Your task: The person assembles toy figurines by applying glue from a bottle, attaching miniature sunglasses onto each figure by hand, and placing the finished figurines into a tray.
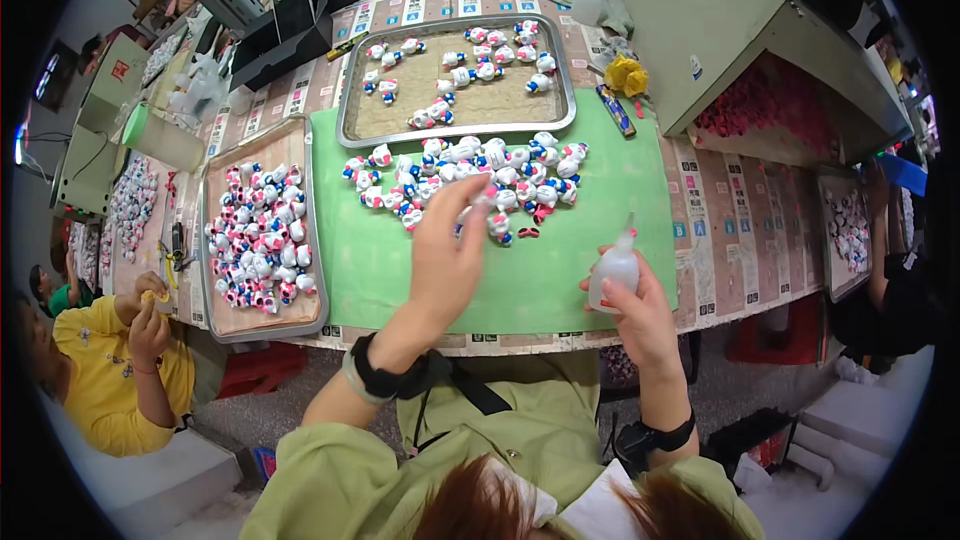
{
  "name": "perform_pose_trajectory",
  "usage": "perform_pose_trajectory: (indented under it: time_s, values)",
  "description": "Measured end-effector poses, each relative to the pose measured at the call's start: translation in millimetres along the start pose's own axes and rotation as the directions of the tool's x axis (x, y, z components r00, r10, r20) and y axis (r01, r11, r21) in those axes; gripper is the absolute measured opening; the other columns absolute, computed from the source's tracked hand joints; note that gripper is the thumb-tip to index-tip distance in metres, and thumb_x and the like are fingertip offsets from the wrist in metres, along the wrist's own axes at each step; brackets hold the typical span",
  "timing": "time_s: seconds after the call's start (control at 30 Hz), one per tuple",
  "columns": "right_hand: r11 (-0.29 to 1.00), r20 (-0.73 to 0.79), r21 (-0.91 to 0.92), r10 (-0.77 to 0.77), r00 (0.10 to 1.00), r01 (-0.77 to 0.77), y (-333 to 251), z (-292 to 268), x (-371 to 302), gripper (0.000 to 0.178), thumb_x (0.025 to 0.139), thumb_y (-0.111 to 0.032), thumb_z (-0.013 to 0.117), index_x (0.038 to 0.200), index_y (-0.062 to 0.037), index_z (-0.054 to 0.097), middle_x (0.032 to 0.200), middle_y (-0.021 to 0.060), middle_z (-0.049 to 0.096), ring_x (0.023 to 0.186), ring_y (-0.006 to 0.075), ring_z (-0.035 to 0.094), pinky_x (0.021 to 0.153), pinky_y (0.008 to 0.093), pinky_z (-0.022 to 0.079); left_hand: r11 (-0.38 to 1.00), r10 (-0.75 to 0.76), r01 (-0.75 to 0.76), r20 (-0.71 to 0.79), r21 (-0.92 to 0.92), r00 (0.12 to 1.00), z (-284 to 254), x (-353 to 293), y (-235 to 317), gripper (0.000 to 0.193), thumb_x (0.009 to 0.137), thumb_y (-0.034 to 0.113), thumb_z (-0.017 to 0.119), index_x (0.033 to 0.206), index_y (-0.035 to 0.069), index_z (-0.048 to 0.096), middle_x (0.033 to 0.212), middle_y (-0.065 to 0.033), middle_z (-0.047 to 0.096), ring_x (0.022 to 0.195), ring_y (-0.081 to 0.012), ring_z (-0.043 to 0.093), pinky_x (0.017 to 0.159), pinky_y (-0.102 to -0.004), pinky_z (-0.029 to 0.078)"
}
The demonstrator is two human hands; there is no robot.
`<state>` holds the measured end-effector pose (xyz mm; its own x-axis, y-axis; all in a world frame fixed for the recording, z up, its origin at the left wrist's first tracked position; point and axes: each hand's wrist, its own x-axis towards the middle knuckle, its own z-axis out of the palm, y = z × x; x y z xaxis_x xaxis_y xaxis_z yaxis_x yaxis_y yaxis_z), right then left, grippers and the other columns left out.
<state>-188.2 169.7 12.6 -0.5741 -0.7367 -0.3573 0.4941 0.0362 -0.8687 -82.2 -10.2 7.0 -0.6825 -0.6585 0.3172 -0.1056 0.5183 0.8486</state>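
My left hand (450,245) is over the near edge of a heap of small white figurines (495,152) with pink and blue parts. Its thumb and fingers come together, slightly blurred; what they pinch, if anything, is hard to make out. In my right hand (645,312) is a small translucent squeeze bottle (617,275), held upright with its thin nozzle pointing up. Between the hands, tiny dark-pink pieces (529,233) lie on the green mat (540,290). Behind the heap, a metal tray (400,110) carries more figurines in loose groups.
At left stands another tray (318,290) full of figurines. A yellow crumpled thing (626,75) and a slim blue tube (615,111) lie right of the far tray. A large grey box (700,30) stands at far right. A person in yellow (125,370) works at left.
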Motion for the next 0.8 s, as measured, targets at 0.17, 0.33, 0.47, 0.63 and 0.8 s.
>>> perform_pose_trajectory:
  time_s: [0.17,0.33,0.47,0.63,0.8]
  values:
    - [0.999,0.076,0.029,0.017,0.997,-0.019,-7,17,-12,0.049,0.076,-0.005,0.054,0.119,0.0009,0.032,0.099,0.0104,0.048,0.084,0.0189,0.055,0.068,0.0298,0.047,0.226,-0.452,0.627,0.490,-0.746,0.746,-32,-33,19,0.028,0.088,0.011,0.036,0.114,0.000,0.042,0.107,-0.0124,0.050,0.088,-0.0187,0.055,0.072,-0.0252,0.045]
    - [0.979,0.023,-0.065,-0.190,0.982,0.191,10,27,-21,0.035,0.073,-0.003,0.056,0.104,0.0011,0.041,0.092,0.0102,0.052,0.081,0.0202,0.057,0.069,0.0298,0.048,0.249,-0.473,0.633,0.479,-0.733,0.740,-33,-57,26,0.038,0.080,0.000,0.047,0.117,0.001,0.037,0.115,-0.0131,0.046,0.093,-0.0184,0.053,0.079,-0.0273,0.042]
    - [0.995,-0.029,-0.041,-0.090,0.996,0.089,0,44,-28,0.032,0.070,-0.003,0.060,0.097,0.0001,0.043,0.088,0.0092,0.053,0.075,0.0169,0.056,0.067,0.0262,0.046,0.288,-0.461,0.629,0.472,-0.722,0.752,-36,-63,23,0.038,0.080,0.000,0.048,0.117,0.001,0.037,0.115,-0.0137,0.046,0.092,-0.0179,0.053,0.079,-0.0275,0.043]
    - [0.769,0.036,-0.360,-0.553,0.832,0.527,2,50,-29,0.041,0.063,-0.011,0.072,0.092,-0.0017,0.046,0.086,0.0099,0.051,0.075,0.0148,0.051,0.066,0.0247,0.042,0.293,-0.433,0.623,0.480,-0.725,0.763,-35,-65,22,0.038,0.079,-0.001,0.049,0.116,-0.001,0.037,0.113,-0.0139,0.047,0.090,-0.0164,0.054,0.077,-0.0261,0.044]
    - [0.672,0.041,-0.391,-0.670,0.742,0.629,6,53,-33,0.046,0.060,-0.020,0.075,0.091,-0.0025,0.047,0.084,0.0086,0.048,0.073,0.0149,0.050,0.065,0.0247,0.042,0.240,-0.430,0.642,0.513,-0.728,0.743,-38,-64,22,0.037,0.080,0.000,0.050,0.114,-0.003,0.037,0.107,-0.0093,0.048,0.093,-0.0146,0.052,0.081,-0.0250,0.043]
